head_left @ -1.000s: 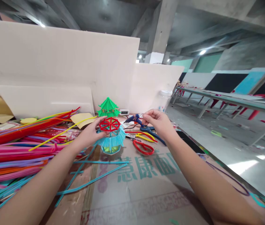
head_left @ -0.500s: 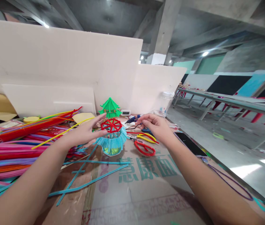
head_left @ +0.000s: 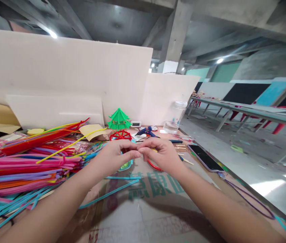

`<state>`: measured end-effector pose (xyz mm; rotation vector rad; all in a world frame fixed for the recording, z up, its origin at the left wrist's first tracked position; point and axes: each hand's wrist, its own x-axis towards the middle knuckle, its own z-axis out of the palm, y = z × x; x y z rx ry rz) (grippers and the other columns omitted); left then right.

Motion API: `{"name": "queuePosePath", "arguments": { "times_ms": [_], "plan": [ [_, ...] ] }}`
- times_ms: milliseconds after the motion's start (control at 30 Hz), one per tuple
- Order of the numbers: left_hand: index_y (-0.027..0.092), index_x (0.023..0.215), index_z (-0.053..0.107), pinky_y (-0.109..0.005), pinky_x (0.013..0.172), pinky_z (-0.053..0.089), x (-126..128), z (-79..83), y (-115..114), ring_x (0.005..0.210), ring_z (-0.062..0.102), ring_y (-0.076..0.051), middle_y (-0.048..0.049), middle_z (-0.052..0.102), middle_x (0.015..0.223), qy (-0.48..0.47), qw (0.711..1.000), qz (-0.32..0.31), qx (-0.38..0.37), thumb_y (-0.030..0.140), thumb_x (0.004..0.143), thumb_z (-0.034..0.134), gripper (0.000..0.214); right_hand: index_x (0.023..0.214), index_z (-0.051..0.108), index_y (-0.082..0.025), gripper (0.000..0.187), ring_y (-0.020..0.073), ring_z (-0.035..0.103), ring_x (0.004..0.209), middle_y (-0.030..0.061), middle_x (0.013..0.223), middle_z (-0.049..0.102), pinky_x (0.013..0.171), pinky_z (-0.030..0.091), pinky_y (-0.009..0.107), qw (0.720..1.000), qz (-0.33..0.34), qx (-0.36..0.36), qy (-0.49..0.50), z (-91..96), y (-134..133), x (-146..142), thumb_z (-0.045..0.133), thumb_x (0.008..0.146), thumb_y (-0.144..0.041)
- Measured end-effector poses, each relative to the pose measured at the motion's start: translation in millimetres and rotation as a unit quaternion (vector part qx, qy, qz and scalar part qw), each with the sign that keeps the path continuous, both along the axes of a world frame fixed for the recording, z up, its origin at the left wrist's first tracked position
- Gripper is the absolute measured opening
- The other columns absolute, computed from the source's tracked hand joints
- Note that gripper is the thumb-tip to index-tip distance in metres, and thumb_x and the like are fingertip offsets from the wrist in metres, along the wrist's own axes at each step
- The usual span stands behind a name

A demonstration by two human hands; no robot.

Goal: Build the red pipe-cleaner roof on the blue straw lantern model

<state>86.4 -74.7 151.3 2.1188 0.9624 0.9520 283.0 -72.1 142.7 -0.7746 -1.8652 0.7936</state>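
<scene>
In front of my chest, my left hand (head_left: 115,155) and my right hand (head_left: 162,155) meet fingertip to fingertip, both pinched. Whatever lies between the fingers is too small or hidden to make out. Just behind them stands a small model tower (head_left: 119,119) with a green tiered roof. A red spoked ring (head_left: 120,135) is on its front, and my left hand covers much of its lower part. Under my right hand, the red handle of scissors (head_left: 154,165) shows in part. Beyond the fingers lies a blue glue gun (head_left: 146,131).
Bundles of coloured pipe cleaners (head_left: 26,162) fill the left side, with loose blue strips (head_left: 115,192) on the cardboard (head_left: 143,216). A phone (head_left: 205,157) with a strap lies at the right edge. A clear jar (head_left: 175,116) and a small digital clock (head_left: 135,124) stand behind.
My hands have come together in front of the tower. The left, open beside it before, is now pinched; the thin dark strand by my right fingers no longer shows clearly.
</scene>
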Motion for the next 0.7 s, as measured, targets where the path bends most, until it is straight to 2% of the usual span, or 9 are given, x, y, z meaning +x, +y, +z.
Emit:
{"name": "queuePosePath", "arguments": {
  "times_ms": [100,167,267,367,467,567,700],
  "plan": [
    [0.021,0.086,0.076,-0.03,0.071,0.051,-4,-0.6,2,0.078,0.066,-0.02,-0.0026,0.075,0.082,-0.035,0.994,-0.04,-0.092,0.051,0.086,0.058,0.035,0.085,0.078,-0.024,0.012,0.0141,0.062,0.06,0.0017,0.069,0.072,0.061,0.048,0.027,0.991,-0.023,0.126,-0.041,-1.5,-1,3,0.068,0.087,-0.031],
    [0.02,0.083,0.075,-0.03,0.069,0.051,-5,-1.1,4,0.075,0.066,-0.019,-0.0026,0.074,0.079,-0.052,0.989,-0.054,-0.124,0.054,0.083,0.061,0.036,0.091,0.08,-0.027,0.015,0.0165,0.064,0.066,0.0029,0.073,0.074,0.065,0.048,0.029,0.981,-0.032,0.183,-0.056,-4.4,-1,3,0.066,0.089,-0.032],
    [0.02,0.08,0.074,-0.03,0.067,0.05,-3,-2.0,5,0.071,0.064,-0.018,-0.002,0.073,0.076,-0.076,0.986,-0.035,-0.147,0.054,0.076,0.069,0.035,0.103,0.079,-0.032,0.02,0.018,0.066,0.071,0.0027,0.079,0.076,0.068,0.049,0.031,0.975,-0.036,0.208,-0.07,-7.4,0,2,0.063,0.091,-0.034],
    [0.02,0.074,0.071,-0.028,0.064,0.05,-5,2.0,4,0.068,0.063,-0.017,-0.0015,0.07,0.073,-0.074,0.989,-0.009,-0.125,0.052,0.076,0.069,0.033,0.112,0.076,-0.033,0.025,0.0172,0.065,0.072,0.0009,0.077,0.075,0.07,0.049,0.031,0.976,-0.021,0.196,-0.092,-2.1,0,5,0.061,0.092,-0.031],
    [0.02,0.073,0.069,-0.028,0.062,0.051,-21,12.0,7,0.069,0.064,-0.018,-0.0018,0.071,0.073,-0.068,0.993,0.053,-0.079,0.051,0.075,0.071,0.032,0.114,0.075,-0.03,0.026,0.0173,0.065,0.073,0.0021,0.082,0.075,0.071,0.05,0.032,0.981,-0.081,0.156,-0.077,9.9,3,16,0.058,0.093,-0.031],
    [0.02,0.075,0.067,-0.028,0.061,0.05,-50,20.7,18,0.067,0.064,-0.018,-0.0015,0.07,0.072,-0.075,0.984,0.157,-0.024,0.054,0.071,0.073,0.035,0.109,0.075,-0.023,0.027,0.0164,0.063,0.068,0.0027,0.073,0.071,0.067,0.049,0.031,0.982,-0.148,0.107,-0.046,18.4,14,31,0.057,0.093,-0.035],
    [0.021,0.079,0.065,-0.025,0.058,0.042,-83,22.2,35,0.065,0.06,-0.017,-0.0008,0.069,0.072,0.026,0.951,0.302,0.06,0.06,0.076,0.064,0.04,0.103,0.075,-0.019,0.028,0.0147,0.061,0.065,0.0021,0.069,0.068,0.065,0.047,0.029,0.983,-0.167,0.071,-0.042,18.6,35,49,0.057,0.091,-0.037]
  ]
}}
